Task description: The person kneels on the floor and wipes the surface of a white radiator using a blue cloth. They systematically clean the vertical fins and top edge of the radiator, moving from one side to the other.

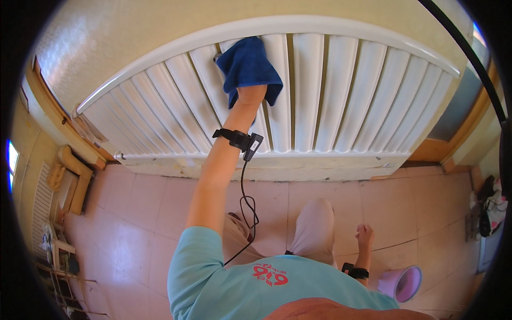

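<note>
A blue cloth (252, 64) drapes over my left hand (253, 94) and hides its fingers. The hand presses this cloth against the upper part of a white panel radiator (308, 92), a little left of its middle. Part of a small metal fitting (217, 58) shows at the cloth's left edge. Down by my right side hangs my right hand (364, 235), its fingers curled in with nothing visible in them. Both wrists wear black straps, and from the left wrist's device (253, 146) runs a thin black cable (243, 192).
A pinkish bucket (400, 283) is on the tiled floor (136, 240) near my right arm. At far left are a tan armchair (76, 184) and a cluttered rack (62, 260). Bags or fabric (492, 206) sit at the right wall. A dark cable (468, 52) crosses the upper right.
</note>
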Available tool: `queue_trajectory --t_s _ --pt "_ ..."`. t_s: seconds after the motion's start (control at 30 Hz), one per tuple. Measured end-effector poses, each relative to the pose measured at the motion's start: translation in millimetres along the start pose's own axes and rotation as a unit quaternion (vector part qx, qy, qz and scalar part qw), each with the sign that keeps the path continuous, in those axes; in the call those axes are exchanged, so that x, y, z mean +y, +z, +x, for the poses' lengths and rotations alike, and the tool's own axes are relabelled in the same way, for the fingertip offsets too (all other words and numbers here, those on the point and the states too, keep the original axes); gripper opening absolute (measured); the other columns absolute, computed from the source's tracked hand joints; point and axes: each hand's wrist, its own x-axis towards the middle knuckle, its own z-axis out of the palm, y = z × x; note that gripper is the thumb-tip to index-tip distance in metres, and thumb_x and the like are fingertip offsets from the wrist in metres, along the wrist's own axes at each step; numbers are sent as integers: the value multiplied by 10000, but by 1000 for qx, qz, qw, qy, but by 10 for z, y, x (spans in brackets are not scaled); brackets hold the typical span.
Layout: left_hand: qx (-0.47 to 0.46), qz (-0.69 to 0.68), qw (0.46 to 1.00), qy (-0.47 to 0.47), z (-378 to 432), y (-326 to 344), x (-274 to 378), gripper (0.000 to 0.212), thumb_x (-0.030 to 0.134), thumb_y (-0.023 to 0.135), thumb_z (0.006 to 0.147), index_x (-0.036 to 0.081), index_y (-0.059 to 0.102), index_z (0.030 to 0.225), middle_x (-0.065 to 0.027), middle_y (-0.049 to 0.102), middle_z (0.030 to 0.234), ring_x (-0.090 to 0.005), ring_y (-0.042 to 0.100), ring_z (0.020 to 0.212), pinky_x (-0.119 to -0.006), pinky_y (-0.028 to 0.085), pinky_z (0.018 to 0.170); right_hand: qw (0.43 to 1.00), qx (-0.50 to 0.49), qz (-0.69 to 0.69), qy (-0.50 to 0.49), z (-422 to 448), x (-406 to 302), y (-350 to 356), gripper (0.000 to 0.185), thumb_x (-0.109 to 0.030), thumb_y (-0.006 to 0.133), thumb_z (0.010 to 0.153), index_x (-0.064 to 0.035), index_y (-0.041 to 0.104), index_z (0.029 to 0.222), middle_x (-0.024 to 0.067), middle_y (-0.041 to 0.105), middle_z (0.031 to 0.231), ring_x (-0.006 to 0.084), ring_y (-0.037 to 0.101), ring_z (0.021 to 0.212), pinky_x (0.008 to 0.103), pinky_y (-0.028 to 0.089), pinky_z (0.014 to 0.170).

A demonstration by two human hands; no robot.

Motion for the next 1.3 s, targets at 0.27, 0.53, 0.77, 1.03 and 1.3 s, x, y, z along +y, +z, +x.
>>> queue_trajectory --t_s 0.27,0.53,0.77,1.03,1.3 --pt "-93 62 989 -102 317 87 190 275 112 546 823 22 534 1084 -183 538 1084 -291 498 1063 -331 360 942 1000 21 10 -10 -3 135 -61 226 -178 535 829 26 609 767 77 598 643 143 566 481 271 446 468" --pt "-112 59 992 3 495 -265 644 96 126 603 713 86 570 793 -127 594 819 -288 581 810 -346 438 729 1000 18 9 -16 -5 -55 21 240 -189 530 847 32 617 812 92 613 680 159 578 521 282 467 519" --pt "-82 -2 994 66 419 -90 403 242 183 600 767 76 590 983 -144 594 972 -339 552 962 -404 411 879 1000 4 7 23 -42 8 -10 232 -174 540 852 42 625 842 103 621 709 147 573 530 281 471 522" --pt "-22 125 991 39 201 -72 225 261 188 589 805 42 580 1021 -137 576 1025 -302 515 1035 -355 376 922 1000 11 -14 5 -49 -26 -75 237 -187 535 851 30 629 835 104 630 715 162 595 546 293 471 517" --pt "-179 -117 938 -273 271 -210 459 202 127 575 793 26 581 967 -171 592 895 -320 557 909 -360 428 801 1000 -7 -27 -12 -49 -23 -6 252 -208 518 845 20 615 798 96 616 690 165 598 555 305 459 540"
